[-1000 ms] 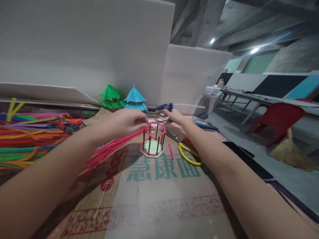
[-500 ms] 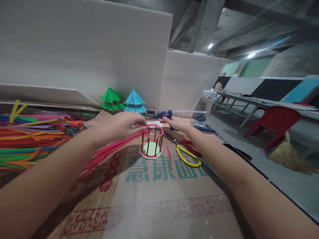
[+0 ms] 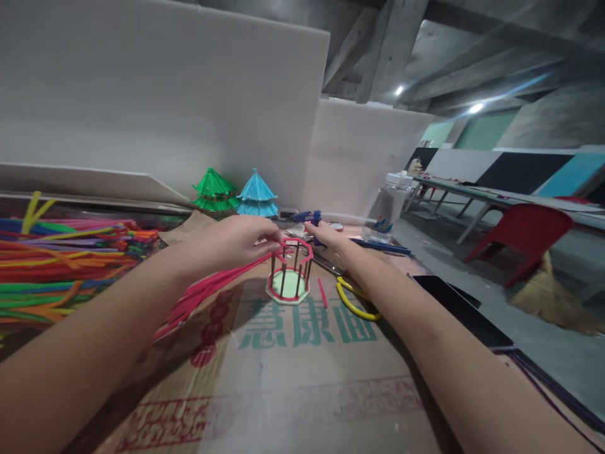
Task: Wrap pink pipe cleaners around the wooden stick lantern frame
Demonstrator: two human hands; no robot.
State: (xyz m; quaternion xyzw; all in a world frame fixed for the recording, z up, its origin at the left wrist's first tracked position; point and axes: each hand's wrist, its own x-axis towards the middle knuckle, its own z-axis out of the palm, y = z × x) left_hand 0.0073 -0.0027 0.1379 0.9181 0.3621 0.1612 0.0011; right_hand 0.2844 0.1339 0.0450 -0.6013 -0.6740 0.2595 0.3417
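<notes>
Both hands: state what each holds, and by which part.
The right hand grips the blue glue gun by its handle. The left hand is at the top of the small frame; a pinch there cannot be confirmed.

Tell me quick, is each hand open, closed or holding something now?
Left hand: fingers curled at the top of the pink-rimmed frame; grip cannot be told.
Right hand: closed around the blue glue gun.

Dim light, bluish glare beside ceiling lamp point(image 3: 476, 108)
</notes>
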